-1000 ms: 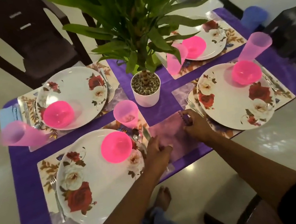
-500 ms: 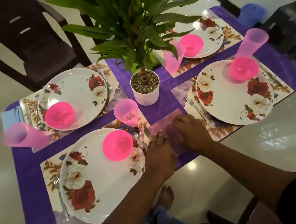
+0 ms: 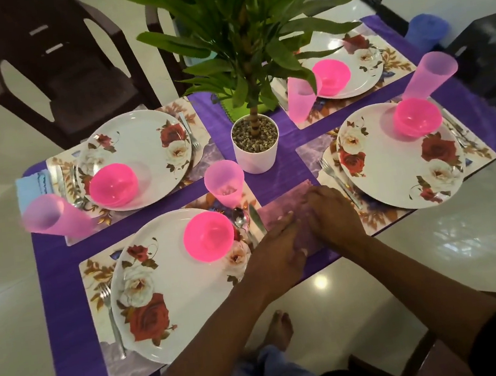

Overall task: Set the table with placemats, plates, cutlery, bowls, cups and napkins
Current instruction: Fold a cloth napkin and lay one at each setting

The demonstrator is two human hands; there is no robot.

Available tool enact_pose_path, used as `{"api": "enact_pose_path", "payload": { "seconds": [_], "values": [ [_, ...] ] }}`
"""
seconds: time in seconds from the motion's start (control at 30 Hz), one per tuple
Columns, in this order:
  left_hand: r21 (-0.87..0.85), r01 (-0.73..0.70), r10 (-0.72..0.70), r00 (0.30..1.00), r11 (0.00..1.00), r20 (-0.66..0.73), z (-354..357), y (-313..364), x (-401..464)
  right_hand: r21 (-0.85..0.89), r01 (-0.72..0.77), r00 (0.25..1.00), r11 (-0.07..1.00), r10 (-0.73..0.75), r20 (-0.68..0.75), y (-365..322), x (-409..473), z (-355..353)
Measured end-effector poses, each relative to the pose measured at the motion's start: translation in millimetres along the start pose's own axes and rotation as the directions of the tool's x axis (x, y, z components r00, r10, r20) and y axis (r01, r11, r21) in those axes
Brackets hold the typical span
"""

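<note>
Head view: left hand point(image 3: 274, 242) and right hand point(image 3: 332, 214) lie flat together on the napkin point(image 3: 281, 210) beneath them, probably smoothing its fold.

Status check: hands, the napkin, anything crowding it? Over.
Left hand and right hand both flat on the purple napkin, pressing it down at the near table edge. Knife close on its left, fork close on its right.

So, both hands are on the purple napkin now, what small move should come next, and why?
Probably press the fold flat, then lift both hands away. The left hand and right hand lie flat on the purple napkin, already beside the knife.
</note>
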State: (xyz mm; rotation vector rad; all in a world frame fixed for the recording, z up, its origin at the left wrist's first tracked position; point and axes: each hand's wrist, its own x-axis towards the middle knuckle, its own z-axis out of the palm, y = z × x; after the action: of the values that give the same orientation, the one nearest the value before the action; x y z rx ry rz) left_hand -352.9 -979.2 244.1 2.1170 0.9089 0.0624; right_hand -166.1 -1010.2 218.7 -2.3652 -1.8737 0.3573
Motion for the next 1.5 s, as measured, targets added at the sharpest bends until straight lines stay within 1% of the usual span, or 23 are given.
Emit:
{"api": "enact_pose_path", "payload": {
  "seconds": [0.07,0.13,0.23,0.33,0.43,0.57,0.63,0.73,0.87,0.97,1.1,1.17,1.23,1.3,1.43,1.5],
  "values": [
    [-0.088,-0.004,-0.001,0.998,0.996,-0.057,-10,-1,-15,0.148,-0.044,0.995,0.988,0.057,-0.083,-10,-6,-5],
    [-0.169,0.011,-0.029,0.994,0.986,-0.105,-23,-6,-33,0.306,-0.047,0.986,0.951,0.093,-0.137,-31,-13,-10],
    [-0.278,0.039,-0.093,0.979,0.960,-0.183,-45,-26,-62,0.383,0.018,0.989,0.924,0.040,-0.142,-73,-18,-12],
    [-0.269,0.043,-0.119,0.955,0.962,-0.271,-73,-56,-96,0.445,0.079,0.989,0.892,-0.015,-0.146,-122,-19,-12],
    [-0.284,0.018,-0.118,0.933,0.959,-0.341,-96,-83,-123,0.459,0.137,0.982,0.878,-0.062,-0.176,-159,-21,-16],
    [-0.345,0.019,-0.162,0.907,0.939,-0.389,-112,-112,-151,0.427,0.131,0.980,0.895,-0.051,-0.195,-196,-30,-19],
    [-0.372,0.030,-0.189,0.897,0.928,-0.399,-128,-131,-167,0.404,0.150,0.981,0.903,-0.084,-0.178,-225,-31,-23],
    [-0.368,0.002,-0.152,0.913,0.930,-0.378,-156,-161,-193,0.383,0.130,0.987,0.915,-0.080,-0.142,-272,-31,-26],
    [-0.353,-0.056,-0.082,0.928,0.934,-0.365,-212,-208,-235,0.356,0.128,0.974,0.925,-0.049,-0.223,-351,-26,-24],
    [-0.327,-0.028,-0.103,0.920,0.945,-0.377,-242,-248,-267,0.378,0.129,0.971,0.917,-0.039,-0.236,-412,-25,-9],
    [-0.371,-0.002,-0.150,0.913,0.929,-0.380,-265,-286,-309,0.427,0.120,0.985,0.897,-0.055,-0.161,-474,-26,17],
    [-0.407,-0.004,-0.171,0.904,0.913,-0.393,-276,-299,-317,0.431,0.125,0.986,0.893,-0.064,-0.152,-493,-16,24],
    [-0.413,-0.006,-0.179,0.895,0.911,-0.408,-282,-307,-325,0.435,0.146,0.984,0.888,-0.086,-0.154,-506,-13,31],
    [-0.410,0.025,-0.217,0.877,0.912,-0.429,-284,-315,-334,0.447,0.166,0.984,0.879,-0.115,-0.138,-517,-10,41],
    [-0.428,0.073,-0.294,0.828,0.901,-0.477,-294,-336,-349,0.475,0.190,0.981,0.859,-0.186,-0.055,-534,3,49],
    [-0.460,0.113,-0.351,0.809,0.881,-0.472,-297,-347,-352,0.489,0.198,0.977,0.849,-0.214,-0.025,-544,10,53]
  ]
}}
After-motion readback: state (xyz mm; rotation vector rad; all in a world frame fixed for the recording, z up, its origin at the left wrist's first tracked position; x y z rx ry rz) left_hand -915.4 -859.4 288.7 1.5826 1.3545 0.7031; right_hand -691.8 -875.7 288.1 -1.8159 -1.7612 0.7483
